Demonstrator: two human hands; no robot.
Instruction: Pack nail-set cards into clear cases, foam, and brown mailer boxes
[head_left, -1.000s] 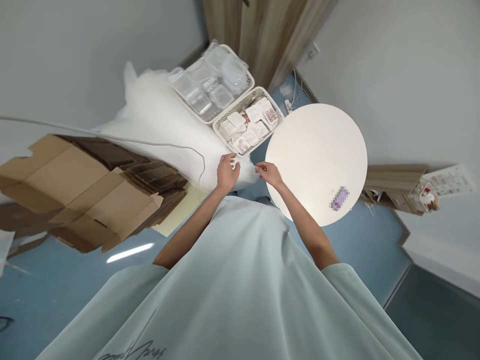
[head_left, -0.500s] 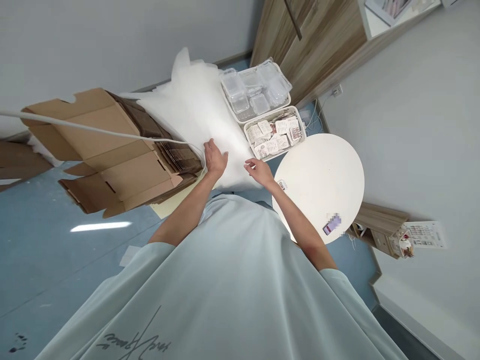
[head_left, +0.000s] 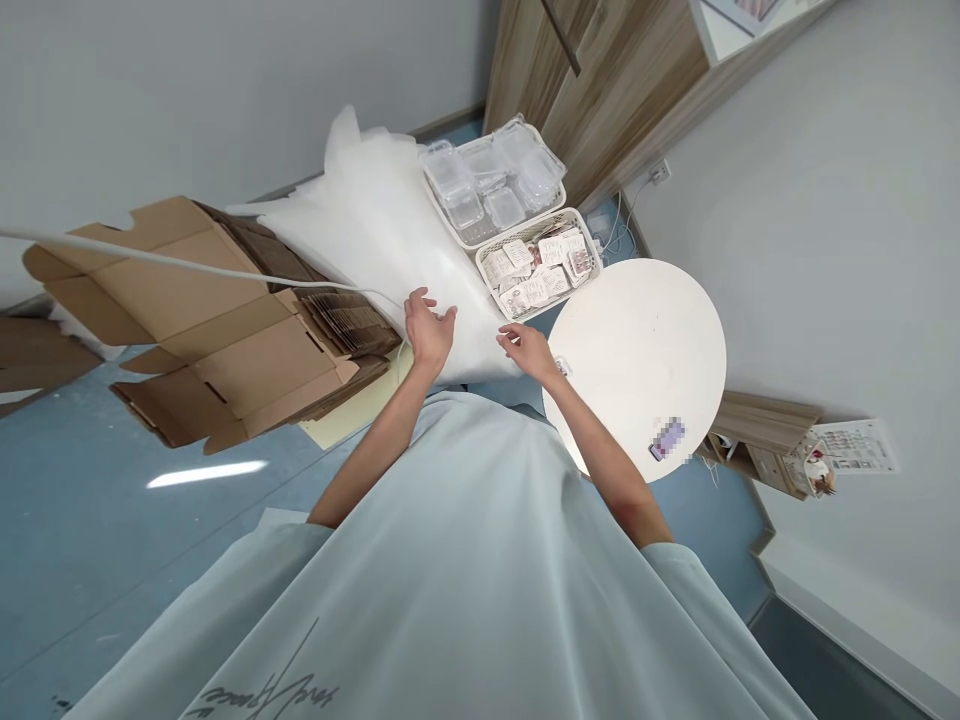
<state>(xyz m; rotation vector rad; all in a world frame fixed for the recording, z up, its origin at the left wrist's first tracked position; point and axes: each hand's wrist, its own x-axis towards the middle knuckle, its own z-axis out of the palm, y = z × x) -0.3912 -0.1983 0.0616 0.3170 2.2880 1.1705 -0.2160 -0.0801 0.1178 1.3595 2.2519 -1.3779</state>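
My left hand (head_left: 430, 335) is over the near part of a big white foam-like sheet bundle (head_left: 382, 220), thumb and fingers apart with nothing in them. A white cable (head_left: 300, 280) runs in from the left and passes behind this hand. To the right, my right hand (head_left: 529, 352) hovers between the bundle and a round white table (head_left: 637, 340). Its fingers are loosely bent and hold nothing that I can see. Whether either hand touches the bundle, I cannot tell.
Left of the bundle lies a stack of flattened cardboard boxes (head_left: 240, 350). Beyond my right hand are a white basket of printed cards (head_left: 540, 270) and another of clear plastic containers (head_left: 491, 185). A phone (head_left: 667, 438) rests on the table. Behind stands a wooden cabinet (head_left: 600, 90).
The view has turned slightly. My left hand's fingers have spread a little, and my right hand has shifted slightly to the right.
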